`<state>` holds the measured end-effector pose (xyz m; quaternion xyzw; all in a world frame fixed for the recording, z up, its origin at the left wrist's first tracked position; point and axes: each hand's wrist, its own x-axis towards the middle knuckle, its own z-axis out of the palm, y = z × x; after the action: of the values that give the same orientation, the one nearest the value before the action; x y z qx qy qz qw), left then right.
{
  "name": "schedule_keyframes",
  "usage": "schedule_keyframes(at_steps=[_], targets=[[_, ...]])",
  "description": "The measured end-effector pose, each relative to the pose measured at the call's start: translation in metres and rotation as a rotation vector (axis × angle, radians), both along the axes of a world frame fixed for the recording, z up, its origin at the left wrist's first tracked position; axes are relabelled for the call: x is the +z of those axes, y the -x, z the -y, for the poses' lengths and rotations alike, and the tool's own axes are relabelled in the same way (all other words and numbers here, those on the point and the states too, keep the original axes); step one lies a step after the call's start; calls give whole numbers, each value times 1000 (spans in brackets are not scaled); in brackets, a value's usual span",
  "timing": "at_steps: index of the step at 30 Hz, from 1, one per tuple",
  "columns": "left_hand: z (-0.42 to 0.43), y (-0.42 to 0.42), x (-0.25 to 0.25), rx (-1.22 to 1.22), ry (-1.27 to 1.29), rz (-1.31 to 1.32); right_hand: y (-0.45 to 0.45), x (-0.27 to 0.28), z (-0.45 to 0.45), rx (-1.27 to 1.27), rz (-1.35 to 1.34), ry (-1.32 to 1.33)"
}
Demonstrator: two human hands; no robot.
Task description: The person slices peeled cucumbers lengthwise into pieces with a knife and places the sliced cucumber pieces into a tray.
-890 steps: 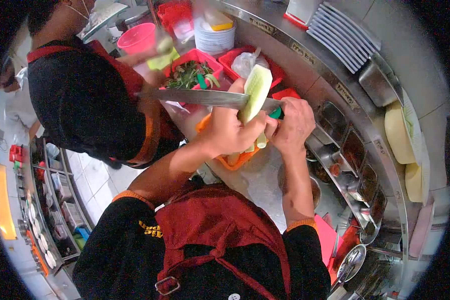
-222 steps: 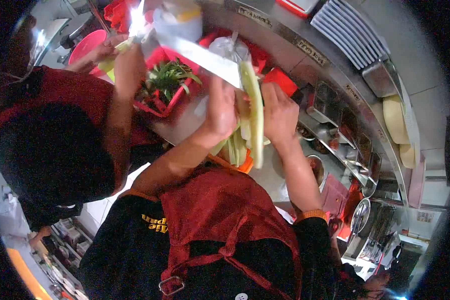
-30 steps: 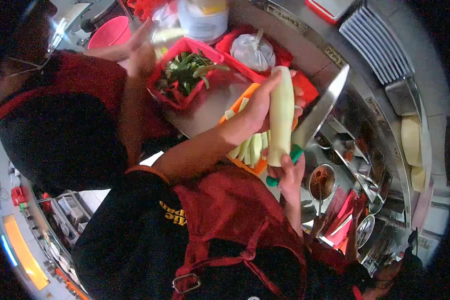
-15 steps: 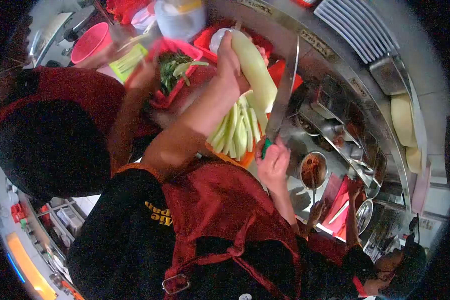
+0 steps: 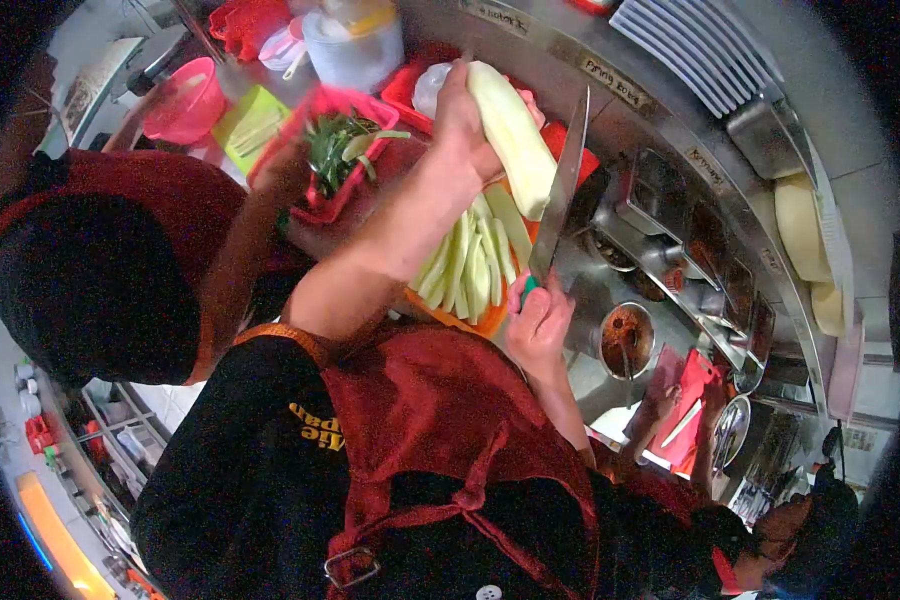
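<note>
My left hand (image 5: pixel 460 120) is wrapped round a long, thick, pale green vegetable (image 5: pixel 513 135), which looks like a peeled cucumber, held at a slant. My right hand (image 5: pixel 542 325) grips the green handle of a long knife (image 5: pixel 567 180). The blade points up and away, close alongside the vegetable's lower end; I cannot tell whether they touch. Beneath them, long pale green strips (image 5: pixel 470 260) lie in a heap over an orange tray or board (image 5: pixel 490 324). A broader pale slice (image 5: pixel 511 222) rests beside that heap.
Left of my arm, a pink basket (image 5: pixel 320 208) holds leafy greens. A co-worker in a dark cap (image 5: pixel 100 290) works close at my left; another person's hands are over a red board (image 5: pixel 685 410) at right. A metal bowl of reddish paste (image 5: pixel 627 340) stands nearby.
The vegetable now shows a whiter face towards me, and a broad slice is visible below it. The knife and my right hand have shifted slightly down and left.
</note>
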<state>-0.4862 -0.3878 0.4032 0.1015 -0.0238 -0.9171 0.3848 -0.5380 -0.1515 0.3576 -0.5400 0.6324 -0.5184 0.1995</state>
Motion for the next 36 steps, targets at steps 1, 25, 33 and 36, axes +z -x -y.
schedule_keyframes(at_steps=[1,25,33,36], targets=[[0,-1,2,-6,-43,-39,1,-6,-1,10,1,5],[-7,-21,24,103,7,33,-5,-32,-13,14,46,-39],[-9,-16,24,65,107,68,-9,-27,-12,3,14,25],[-27,-15,39,157,179,223,-12,-13,-7,-64,-69,28]])
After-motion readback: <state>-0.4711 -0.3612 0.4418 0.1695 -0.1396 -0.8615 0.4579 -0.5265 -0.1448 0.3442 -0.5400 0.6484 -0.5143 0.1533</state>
